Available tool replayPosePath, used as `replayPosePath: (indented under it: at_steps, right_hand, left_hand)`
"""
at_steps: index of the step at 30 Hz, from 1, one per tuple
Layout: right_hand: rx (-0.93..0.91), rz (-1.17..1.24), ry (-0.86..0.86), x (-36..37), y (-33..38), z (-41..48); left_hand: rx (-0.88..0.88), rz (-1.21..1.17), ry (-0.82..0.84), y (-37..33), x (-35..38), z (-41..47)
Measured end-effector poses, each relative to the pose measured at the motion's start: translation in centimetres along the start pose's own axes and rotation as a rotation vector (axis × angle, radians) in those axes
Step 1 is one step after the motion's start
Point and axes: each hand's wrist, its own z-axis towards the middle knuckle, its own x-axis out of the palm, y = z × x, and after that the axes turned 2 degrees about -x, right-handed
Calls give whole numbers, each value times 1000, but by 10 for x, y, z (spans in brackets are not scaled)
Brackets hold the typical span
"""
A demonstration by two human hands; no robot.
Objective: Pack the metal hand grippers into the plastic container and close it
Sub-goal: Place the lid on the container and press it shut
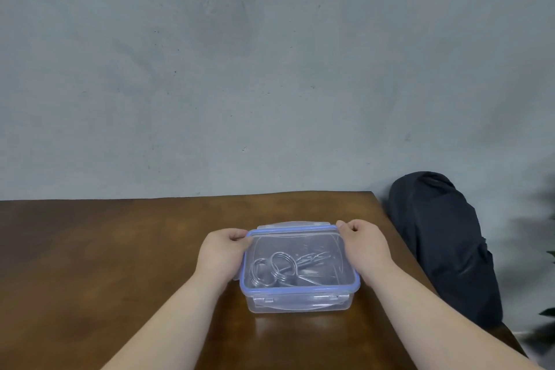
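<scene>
A clear plastic container (297,300) with a blue-rimmed clear lid (300,245) on top stands on the brown wooden table (105,264), near its right side. Through the lid I see the metal hand grippers (282,269), coiled wire springs with long handles, lying inside. My left hand (223,252) pinches the lid's far left corner and covers the left side. My right hand (365,245) grips the far right corner and the right edge. The front latch flap hangs down against the front wall; the back flap sticks out flat.
A dark bag or cushion (441,246) leans against the grey wall just past the table's right edge. Green plant leaves (549,303) show at the far right. The table's right edge runs close to my right forearm.
</scene>
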Motion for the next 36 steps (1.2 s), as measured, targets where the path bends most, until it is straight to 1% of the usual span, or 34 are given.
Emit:
replayPosePath:
  at_steps: [4,13,20,23,30,32,36]
  right_hand:
    - [39,3,13,0,0,0]
    - [81,27,40,1,-3,-4]
    - [135,60,120,-3,-3,-7]
    - [96,28,127,-2,-2,-10]
    - [159,263,220,-4,-12,-14]
    - [165,296,233,-4,-11,-15]
    - [156,346,244,-3,-12,-14]
  left_hand:
    - [6,115,-8,4,2,5]
    - [-6,185,-4,3,0,4]
    - [-60,88,8,4,-3,-3]
    - [-77,74,4,1,-2,-6]
    - [-111,50,27,-6,1,-15]
    - [-148,-12,61,-8,3,-18]
    - [-203,-246,152,-5,9,-20]
